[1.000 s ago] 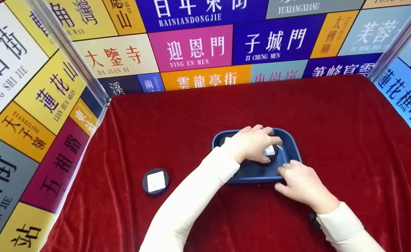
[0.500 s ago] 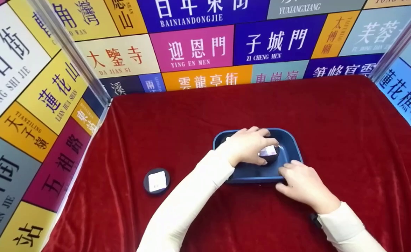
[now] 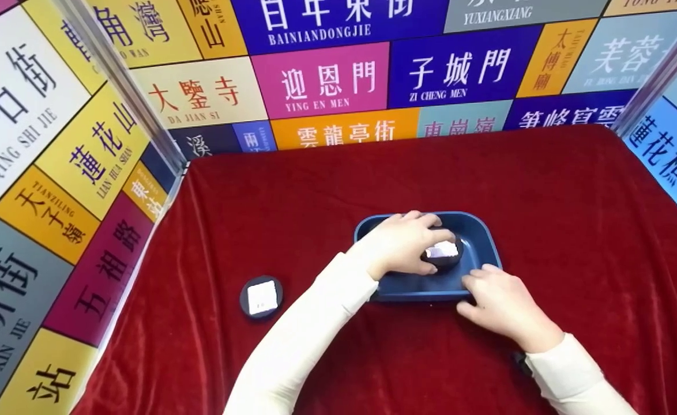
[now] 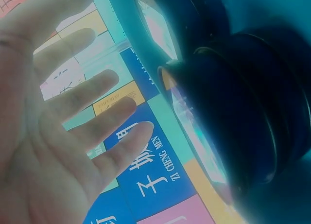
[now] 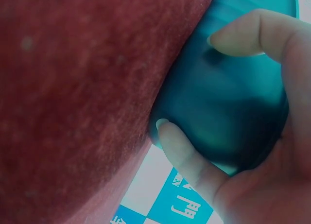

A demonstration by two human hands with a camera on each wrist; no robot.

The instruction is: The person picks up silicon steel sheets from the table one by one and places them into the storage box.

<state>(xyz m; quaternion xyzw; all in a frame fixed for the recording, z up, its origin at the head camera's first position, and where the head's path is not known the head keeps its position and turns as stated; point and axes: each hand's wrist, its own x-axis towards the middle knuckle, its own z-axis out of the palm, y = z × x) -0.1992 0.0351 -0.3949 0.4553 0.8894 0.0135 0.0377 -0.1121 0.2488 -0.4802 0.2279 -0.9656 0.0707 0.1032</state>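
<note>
Over the blue tray [image 3: 413, 296] my left hand [image 3: 405, 242] has its fingers spread, right beside a round dark container [image 3: 444, 253] with a whitish top. The left wrist view shows the palm facing two such containers, a nearer container [image 4: 233, 107] and a farther container [image 4: 194, 20], with a gap between fingers and both. In the head view the hand hides much of the tray's left half. My right hand [image 3: 506, 305] grips the tray's front right corner, fingertips over the rim; the right wrist view shows thumb and finger against the tray wall [image 5: 218, 97].
Another round dark container [image 3: 261, 297] with a white square on top lies on the red velvet cloth [image 3: 292, 202], left of the left forearm. Panels [image 3: 327, 80] with Chinese place names stand behind and on both sides, joined by metal posts [image 3: 655, 75].
My left hand has drawn slightly left, off the container in the tray, so more of its whitish top shows. My right hand keeps its hold on the tray corner.
</note>
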